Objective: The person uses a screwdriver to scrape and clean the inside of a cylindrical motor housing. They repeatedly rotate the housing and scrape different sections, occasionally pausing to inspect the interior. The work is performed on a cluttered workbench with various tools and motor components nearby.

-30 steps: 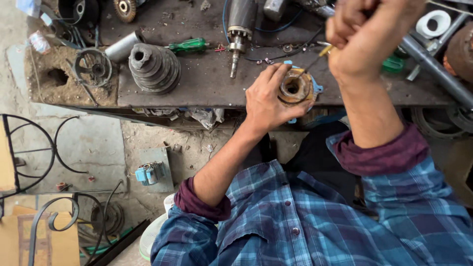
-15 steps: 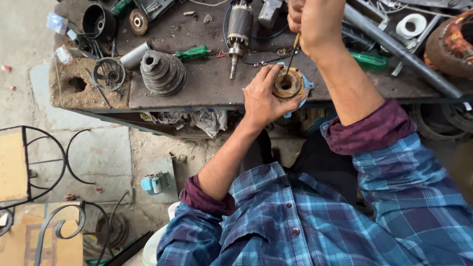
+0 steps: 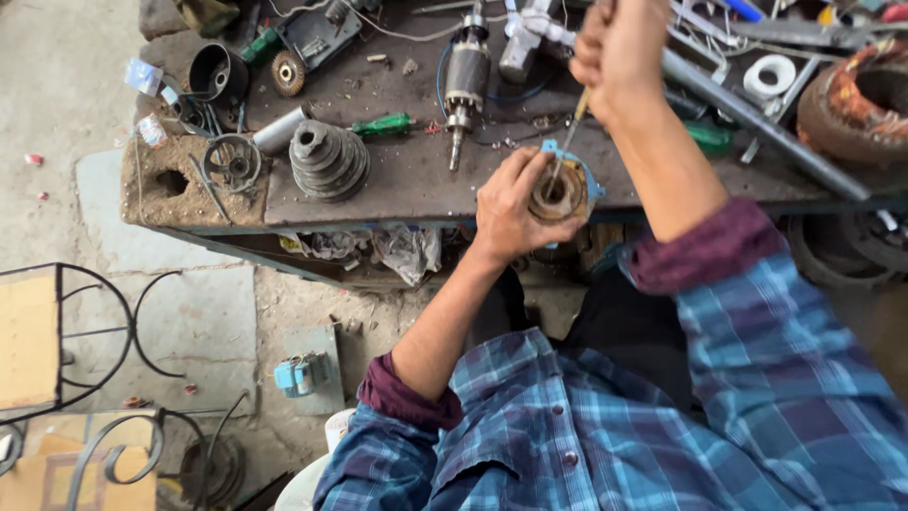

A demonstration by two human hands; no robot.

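My left hand wraps around a small round motor stator with copper windings and a blue rim, held at the front edge of the workbench. My right hand is raised above it, fist closed on the handle of a screwdriver whose thin shaft points down into the stator's middle. Both forearms come out of rolled plaid sleeves.
On the bench lie a stepped grey pulley, a green-handled screwdriver, a motor armature, a long metal bar, a tape roll and a large copper-wound stator. A blue capacitor-like part lies on the floor.
The view has shifted, so the bench sits lower and further right in frame. My right hand has moved from far above right to over the stator, with the screwdriver tip now in it.
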